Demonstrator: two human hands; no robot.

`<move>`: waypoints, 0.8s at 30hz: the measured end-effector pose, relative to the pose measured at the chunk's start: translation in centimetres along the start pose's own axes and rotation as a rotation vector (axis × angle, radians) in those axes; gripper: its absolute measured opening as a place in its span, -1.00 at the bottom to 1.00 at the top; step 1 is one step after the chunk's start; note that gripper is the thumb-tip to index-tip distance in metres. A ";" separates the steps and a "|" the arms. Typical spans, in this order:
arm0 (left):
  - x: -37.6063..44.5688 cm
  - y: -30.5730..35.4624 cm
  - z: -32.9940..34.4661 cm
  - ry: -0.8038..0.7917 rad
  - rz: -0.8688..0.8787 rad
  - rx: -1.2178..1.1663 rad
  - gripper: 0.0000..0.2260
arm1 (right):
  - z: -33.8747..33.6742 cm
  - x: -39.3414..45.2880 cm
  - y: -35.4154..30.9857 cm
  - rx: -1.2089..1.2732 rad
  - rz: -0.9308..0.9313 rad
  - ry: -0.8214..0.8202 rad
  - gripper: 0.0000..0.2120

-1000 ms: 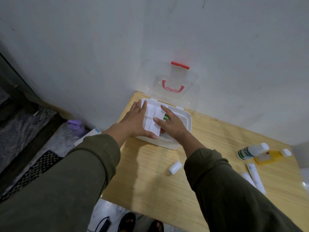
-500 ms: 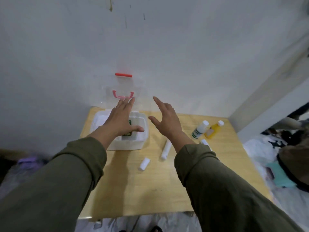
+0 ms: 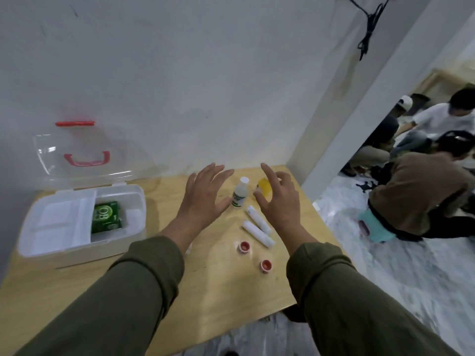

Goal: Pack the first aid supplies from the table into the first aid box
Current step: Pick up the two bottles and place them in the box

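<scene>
Since a second ago, both hands have been lifted away from the first aid box (image 3: 82, 222) and carried to the right side of the wooden table (image 3: 218, 291). The left hand (image 3: 205, 199) is held above the tabletop with fingers spread and nothing gripped; the right hand (image 3: 279, 199) is likewise spread wide and empty, raised in front of a yellow bottle (image 3: 264, 191), which is partly hidden by it. Between the two hands a white bottle (image 3: 239, 194) is seen standing upright.

Just nearer, two white tubes (image 3: 258, 228) are laid side by side, and two small red-topped caps (image 3: 254, 255) are set apart from each other on the wood.

The box is placed at the left of the table — its clear lid (image 3: 84, 155), with red handle and latch, is stood open against the wall. Inside, white packets (image 3: 64, 222) are laid on the left and a green packet (image 3: 106, 217) beside them.
</scene>
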State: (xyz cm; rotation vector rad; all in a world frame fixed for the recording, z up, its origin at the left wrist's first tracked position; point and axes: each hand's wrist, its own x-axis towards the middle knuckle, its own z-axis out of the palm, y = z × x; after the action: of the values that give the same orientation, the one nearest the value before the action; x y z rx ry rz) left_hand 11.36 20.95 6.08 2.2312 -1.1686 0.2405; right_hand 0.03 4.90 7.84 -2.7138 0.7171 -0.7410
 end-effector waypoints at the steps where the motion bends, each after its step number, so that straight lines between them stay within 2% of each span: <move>1: 0.2 0.4 1.0 0.023 0.000 0.000 -0.47 | 0.4 0.1 1.1 0.006 -0.006 0.016 -0.43; 4: 1.0 1.3 4.0 0.045 -0.041 0.014 -0.50 | 1.6 0.6 4.2 -0.003 -0.037 0.030 -0.47; 11: 3.4 1.2 8.6 0.074 -0.167 0.002 -0.44 | 4.8 3.6 9.3 -0.008 -0.118 0.035 -0.48; 24: 4.9 0.7 10.5 0.109 -0.124 0.004 -0.45 | 7.0 5.7 11.0 0.163 -0.226 -0.024 -0.62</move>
State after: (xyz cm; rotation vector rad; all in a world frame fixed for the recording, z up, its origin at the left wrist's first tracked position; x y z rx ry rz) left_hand 12.49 11.12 -0.04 2.2544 -0.9690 0.3102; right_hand 3.62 -6.73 0.46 -2.6748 0.3306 -0.7766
